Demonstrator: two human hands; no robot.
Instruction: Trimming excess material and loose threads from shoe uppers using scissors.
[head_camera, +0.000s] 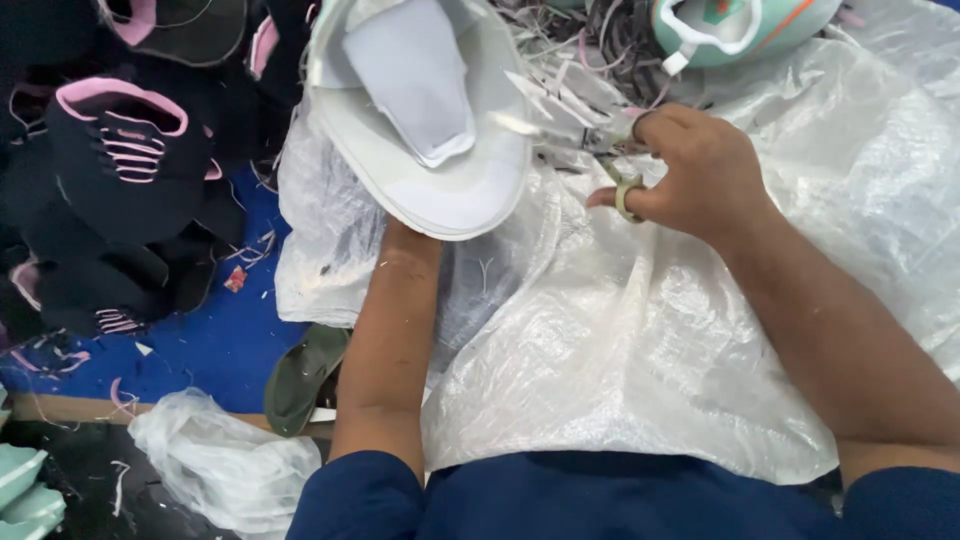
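My left hand is under the white shoe upper (430, 110), mostly hidden by it; only the forearm shows, so I can't tell exactly how the fingers sit, but the upper is propped up on that hand, so it's gripped from below. Upper is tilted, open side facing me, w/ a pale grey insole/tongue piece showing inside. It sits above the left-centre of the clear plastic sheet (620, 340) spread over my lap.

Right hand (690, 175) is clenched around small scissors (590, 140), finger through a pale green loop handle, blades pointing left at the edge of the upper. Blade tips are blurred, so I can't tell if they touch the rim.

Past the scissors, top centre, is a heap of thin white, grey & pink trimmings (590, 45), loose on the plastic. Top right, a mint-green shoe upper (750, 25) w/ orange stripe lies on the same sheet, near the trimmings.

Left side: pile of black shoe uppers (120, 170) w/ pink collars & pink laces, stacked on a blue surface (215, 345). Scattered pink & white offcuts lie on that blue.

Bottom left: crumpled clear plastic bag (225, 465), contents not visible. Just beside it, an olive-green sandal (300, 375) partly under the sheet's edge. Far bottom-left corner: a couple of mint-green pieces (25, 490), partly cut off by frame.
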